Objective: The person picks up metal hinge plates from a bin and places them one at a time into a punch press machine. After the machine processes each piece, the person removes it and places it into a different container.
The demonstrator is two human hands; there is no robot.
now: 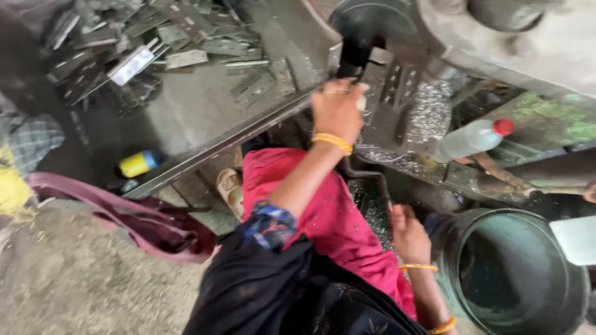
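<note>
Floor: dusty grey concrete (81, 285) under me | Furniture: slanted grey metal work table (186, 111), dark round drum (515, 273) at my right | Light: soft daylight

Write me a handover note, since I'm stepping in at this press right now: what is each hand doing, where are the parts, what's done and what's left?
Left hand: raised at the press bed, fingers closed at the spot under the dark tool; what it grips is too blurred to tell.
Right hand: low beside the dark metal drum, closed; contents unclear.
Parts: a pile of flat metal hinge plates lies on the metal tray, to the left of the press. Metal shavings cover the bed; a plastic bottle lies there.
Done or left: cannot tell which plates are already pressed.
</note>
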